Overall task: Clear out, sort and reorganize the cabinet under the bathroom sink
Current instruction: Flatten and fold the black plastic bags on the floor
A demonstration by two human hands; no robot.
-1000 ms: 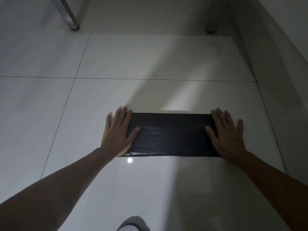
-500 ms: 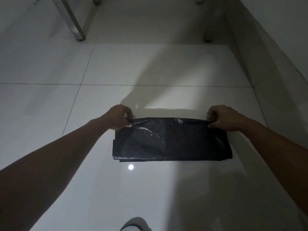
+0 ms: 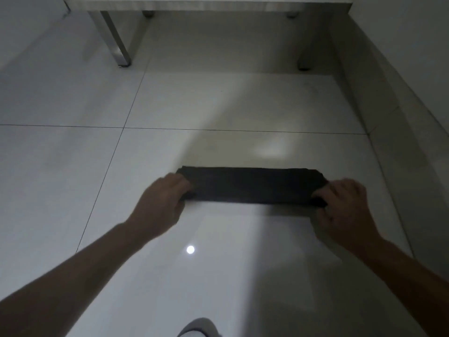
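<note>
A black plastic bag (image 3: pixel 252 186) lies folded into a narrow strip on the white tiled floor. My left hand (image 3: pixel 161 203) grips the strip's left end with curled fingers. My right hand (image 3: pixel 345 205) grips its right end near the front corner. The image is blurred by motion, so the fingertips are hard to make out. The cabinet's (image 3: pixel 206 6) underside edge runs along the top of the view.
Metal legs (image 3: pixel 116 42) hold the cabinet up at the top left, and a short foot (image 3: pixel 302 64) stands at the right. A tiled wall (image 3: pixel 401 113) runs along the right side. A grey knee (image 3: pixel 199 328) shows at the bottom edge.
Both hands went from pressing the bag flat to pinching its far edge, then folded it towards me. The bag is now about half as deep.
</note>
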